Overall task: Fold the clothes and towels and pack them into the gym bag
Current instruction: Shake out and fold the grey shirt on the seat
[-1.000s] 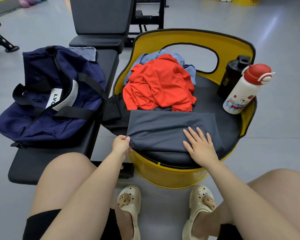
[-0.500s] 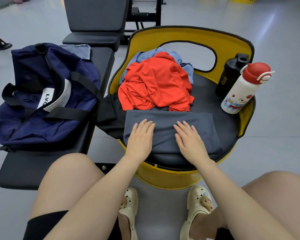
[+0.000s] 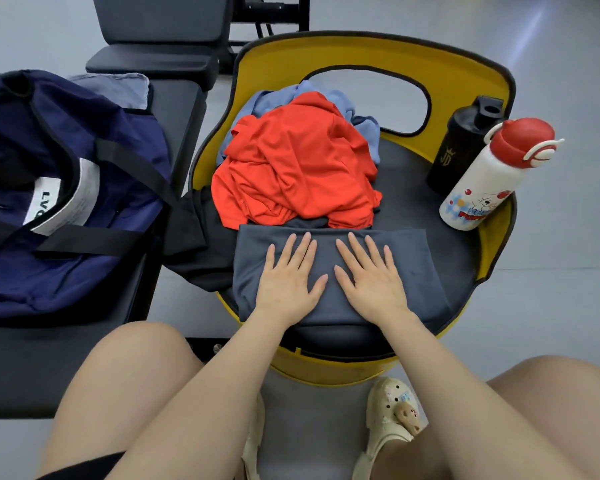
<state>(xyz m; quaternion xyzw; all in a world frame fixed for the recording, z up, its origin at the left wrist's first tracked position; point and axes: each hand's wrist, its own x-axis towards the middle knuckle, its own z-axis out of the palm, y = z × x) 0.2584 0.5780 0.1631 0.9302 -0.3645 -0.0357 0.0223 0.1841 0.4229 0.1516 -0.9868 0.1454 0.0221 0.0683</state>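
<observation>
Both hands flat on the folded grey cloth

The left hand [image 3: 289, 279] and right hand [image 3: 370, 278], fingers spread, press the grey cloth [image 3: 416, 268] on the yellow seat [image 3: 465, 244]; soft, light, floppy, best lifted by both side edges toward the gym bag [image 3: 66, 188].

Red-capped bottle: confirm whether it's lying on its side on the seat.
No, the red-capped bottle stands upright on the yellow chair, beside the black shaker.

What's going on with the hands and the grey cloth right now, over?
Left hand and right hand flat on folded grey cloth. Navy gym bag open on bench. Orange shirt unfolded behind.
</observation>
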